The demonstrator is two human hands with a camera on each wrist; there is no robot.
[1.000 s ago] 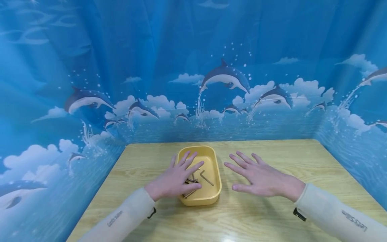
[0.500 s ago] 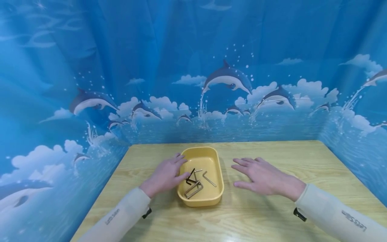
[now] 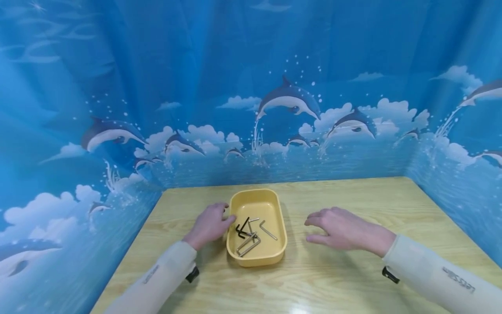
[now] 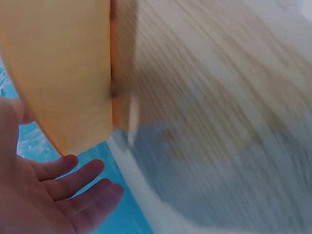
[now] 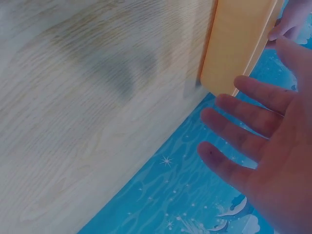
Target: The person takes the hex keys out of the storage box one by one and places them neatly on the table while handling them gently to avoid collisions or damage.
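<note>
**L hand at the tray's rim, R hand off to the side**

Yellow tray [image 3: 260,209] sits on the wood-grain tabletop [image 3: 313,283], a bit L of centre, long sides running away from the person. Inside, approx. mid-tray & toward the near L part, is a jumble of L-shaped keys: black keys [image 3: 245,224] w/ silver keys [image 3: 250,248] crossing them. One lone silver key [image 3: 268,230] lies apart, R of the pile, on the tray floor.

L hand [image 3: 209,224] is right beside the tray's L side, thumb at the rim, other fingers loosely bent & spread outside it, w/ a wide gap btwn thumb & fingers. No firm grip; can't tell if the skin actually touches the rim. Keys lie just R of its thumb, none in the hand.

R hand [image 3: 343,227] is up off the tabletop, well R of the tray, fingers apart & slightly bent, palm bare, holding nothing. From there, tray & keys are off to its L.

Pale sleeves [image 3: 435,272] w/ printed lettering; blue dolphin curtain [image 3: 251,56] behind.
</note>
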